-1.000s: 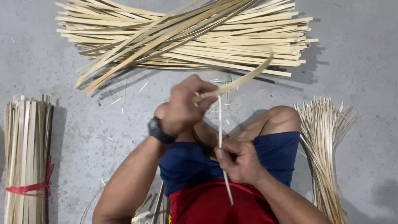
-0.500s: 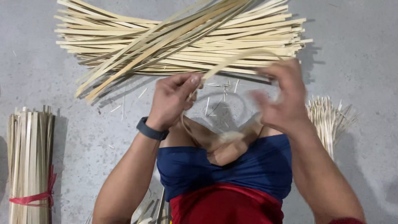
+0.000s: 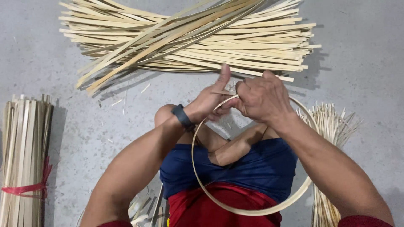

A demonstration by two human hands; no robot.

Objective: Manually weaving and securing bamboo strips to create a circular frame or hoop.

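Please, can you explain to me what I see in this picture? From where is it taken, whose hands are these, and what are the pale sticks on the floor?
A camera worn on a person's head looks down at their lap. The person sits on a grey concrete floor. The left hand and right hand meet and pinch a thin pale strip bent into a hoop. A loose pile of flat strips lies ahead. A bundle tied with red band lies left, and thin splints lie right.

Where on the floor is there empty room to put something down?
Bare grey floor lies right of the big strip pile, and between that pile and the tied bundle at left. It is crowded around both hands holding the hoop, and by the thin sticks.
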